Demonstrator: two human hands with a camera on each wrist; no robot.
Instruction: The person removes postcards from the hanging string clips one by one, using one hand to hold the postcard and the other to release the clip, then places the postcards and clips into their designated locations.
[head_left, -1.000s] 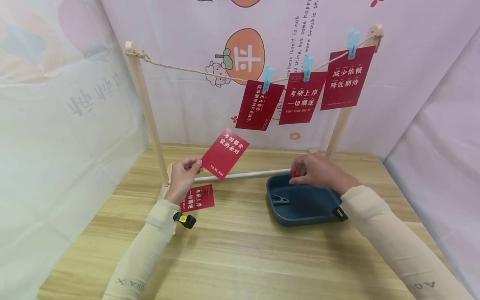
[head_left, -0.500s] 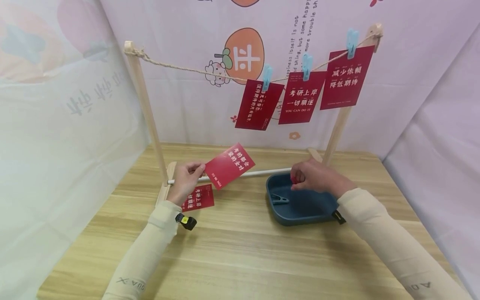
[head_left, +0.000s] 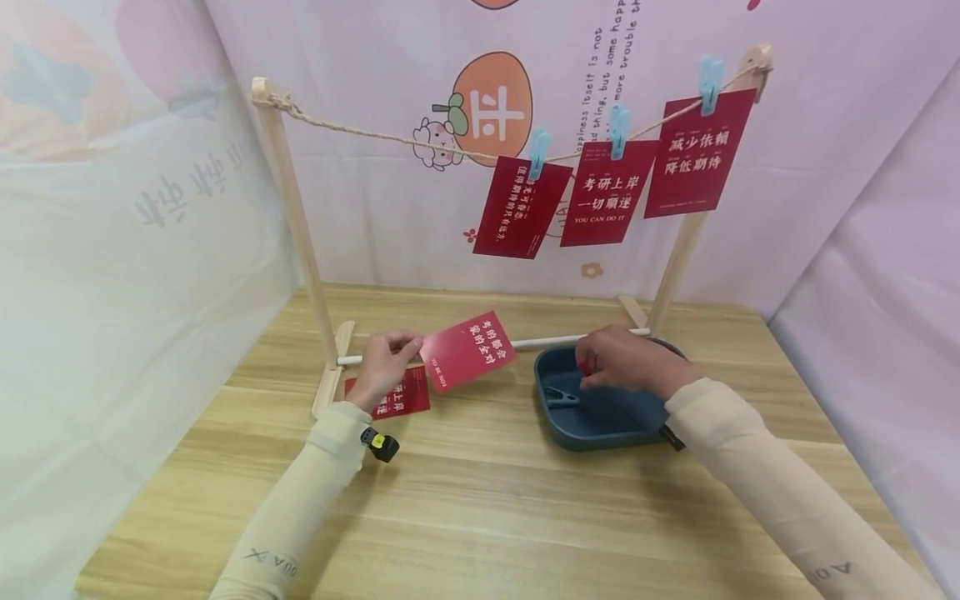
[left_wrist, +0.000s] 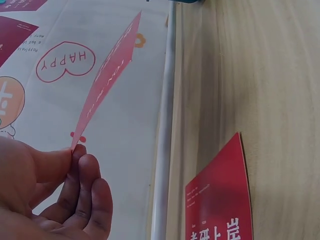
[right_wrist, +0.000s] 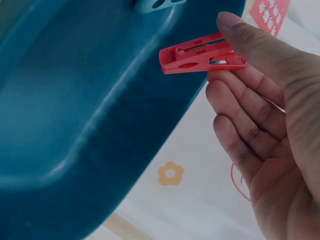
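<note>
In the head view my left hand (head_left: 387, 364) pinches a red card (head_left: 468, 350) by its left corner, between thumb and fingers. The card is tilted and held above the table; the left wrist view shows it almost edge-on. A second red card (head_left: 405, 393) lies flat on the table below, partly covered by my hand. Over the blue tray (head_left: 551, 421), my right hand (head_left: 630, 360) pinches a red clothespin (right_wrist: 200, 56) between thumb and fingers. A light blue clothespin (head_left: 561, 397) lies inside the tray at its left side.
A rope (head_left: 360, 128) spans two wooden posts (head_left: 298, 225). From its right half hang three red cards (head_left: 521, 212) on light blue clothespins (head_left: 619, 133). A white rod (head_left: 543, 342) runs low between the posts. A printed cloth (head_left: 375, 225) stands behind the table.
My left hand has moved slightly right and down, and its card has turned clockwise and come lower. My right hand has shifted little, still holding the red clothespin over the tray.
</note>
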